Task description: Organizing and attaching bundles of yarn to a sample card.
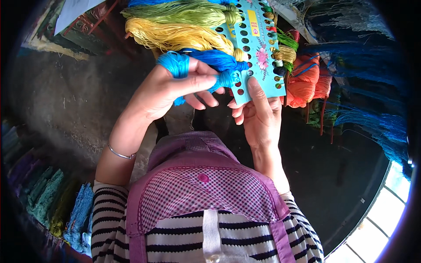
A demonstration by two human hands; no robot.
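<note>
A turquoise card (268,81) with rows of punched holes and printed pink flowers is pinched near its lower end by my right hand (262,111), thumb on top. My left hand (169,90) closes thumb and fingers on a bright turquoise-blue thread skein (225,79), whose end sits at a hole on the card's left edge. More of this thread (174,64) wraps over the back of that hand. Above it, a darker blue skein (215,59), a yellow skein (180,36) and a green skein (184,15) hang from the same edge.
Orange yarn bundles (305,81) hang just right of the card. Blue threads (368,65) spread along the right side. Several coloured hanks (79,215) line the lower left. A purple checked apron (197,184) covers my front. Grey floor (66,96) shows at left.
</note>
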